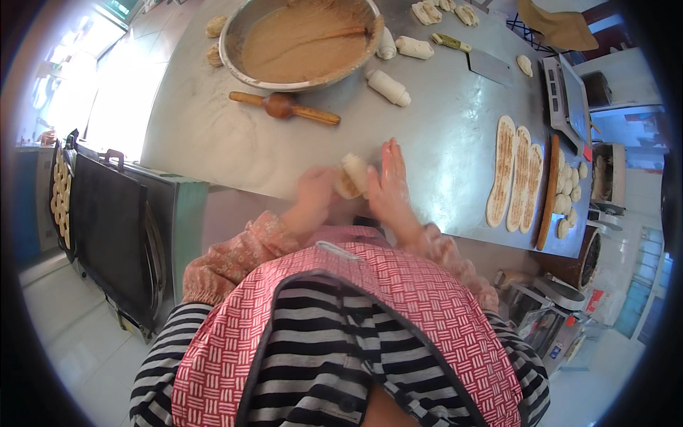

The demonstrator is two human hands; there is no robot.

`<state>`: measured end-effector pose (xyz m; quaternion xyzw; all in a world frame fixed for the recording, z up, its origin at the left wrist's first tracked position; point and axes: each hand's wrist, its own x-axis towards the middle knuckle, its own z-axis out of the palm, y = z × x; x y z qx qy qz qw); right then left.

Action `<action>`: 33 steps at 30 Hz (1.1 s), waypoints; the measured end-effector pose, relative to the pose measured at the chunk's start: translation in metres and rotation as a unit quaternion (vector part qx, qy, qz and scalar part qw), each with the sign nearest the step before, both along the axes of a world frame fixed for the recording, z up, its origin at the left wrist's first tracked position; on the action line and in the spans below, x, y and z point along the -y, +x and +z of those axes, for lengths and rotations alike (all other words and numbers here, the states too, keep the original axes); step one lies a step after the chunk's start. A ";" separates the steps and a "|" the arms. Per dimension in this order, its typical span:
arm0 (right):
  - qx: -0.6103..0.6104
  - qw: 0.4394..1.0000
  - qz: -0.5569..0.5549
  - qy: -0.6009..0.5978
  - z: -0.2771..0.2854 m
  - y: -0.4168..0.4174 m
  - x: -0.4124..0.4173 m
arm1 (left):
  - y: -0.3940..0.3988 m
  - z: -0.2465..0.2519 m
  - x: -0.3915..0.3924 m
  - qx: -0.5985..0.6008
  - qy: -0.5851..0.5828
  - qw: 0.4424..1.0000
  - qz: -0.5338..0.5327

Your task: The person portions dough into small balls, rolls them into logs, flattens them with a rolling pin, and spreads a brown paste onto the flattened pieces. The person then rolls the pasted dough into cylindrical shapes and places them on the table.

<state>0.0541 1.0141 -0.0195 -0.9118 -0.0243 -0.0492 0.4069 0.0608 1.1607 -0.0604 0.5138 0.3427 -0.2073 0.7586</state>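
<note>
A small piece of dough (354,169), pale on top with a browner lower side, is between my hands near the front edge of the steel worktable (443,160). My left hand (314,196), blurred, has its fingers curled at the dough's left side. My right hand (389,187) is stretched out flat on the dough's right side, its thumb side near or against it. Beyond them lies a wooden rolling pin with a bulging middle (279,105). Rolled-up dough cylinders (388,88) rest farther back.
A metal bowl (227,53) of brown paste stands at the back. A broad blade (488,68) lies to its right. Strips of dough with brown filling (500,171), a long rolling pin (548,192), dough balls (563,203) and a scale (560,101) are rightward. A black griddle (109,229) stands left.
</note>
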 end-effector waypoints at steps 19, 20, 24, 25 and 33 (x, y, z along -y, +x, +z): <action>0.095 0.989 0.070 0.091 0.085 0.266 0.107 | 0.006 0.052 -0.004 0.099 -0.221 0.966 -0.093; 0.004 0.974 0.067 0.218 0.102 0.279 0.116 | 0.004 0.051 0.006 0.080 -0.196 0.972 -0.104; -0.033 0.989 -0.007 0.144 0.116 0.273 0.225 | -0.005 0.040 0.043 0.041 -0.189 0.972 -0.132; -0.055 0.994 -0.029 0.094 0.112 0.266 0.262 | -0.007 0.036 0.058 0.039 -0.177 0.972 -0.151; -0.097 0.967 -0.001 -0.236 -0.015 0.157 0.424 | -0.033 0.006 0.259 -0.029 -0.106 0.901 -0.420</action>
